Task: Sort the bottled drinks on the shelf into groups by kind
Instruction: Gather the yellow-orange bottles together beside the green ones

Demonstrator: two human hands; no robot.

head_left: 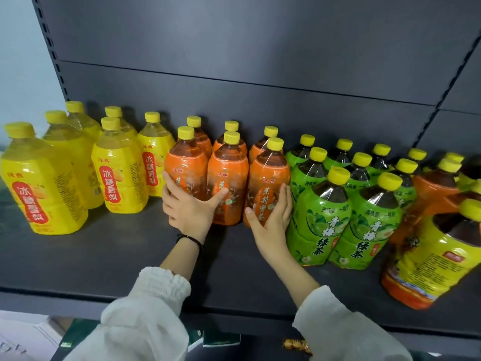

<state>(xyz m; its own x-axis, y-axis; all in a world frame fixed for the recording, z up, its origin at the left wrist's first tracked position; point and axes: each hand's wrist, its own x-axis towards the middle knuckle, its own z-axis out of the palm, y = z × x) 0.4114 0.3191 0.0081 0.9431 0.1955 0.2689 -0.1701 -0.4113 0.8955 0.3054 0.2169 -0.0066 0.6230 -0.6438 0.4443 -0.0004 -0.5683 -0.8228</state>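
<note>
Several yellow pear-drink bottles [119, 178] stand at the left of the dark shelf [109, 256]. Several orange jasmine-tea bottles fill the middle. My left hand [191, 209] grips the front left orange bottle [187, 170], its thumb reaching onto the middle one [227, 178]. My right hand [272, 220] wraps around the front right orange bottle [268, 183]. Right of it stand several green plum-tea bottles [321, 214]. At the far right are an orange bottle [432, 194] and a yellow-and-orange labelled bottle [429, 259].
The shelf's back panel [247, 48] rises behind the bottles, with slotted uprights at both sides. Bare shelf board lies in front of the orange group. Below the shelf edge, green boxes [221, 338] and white packaging [23, 334] show.
</note>
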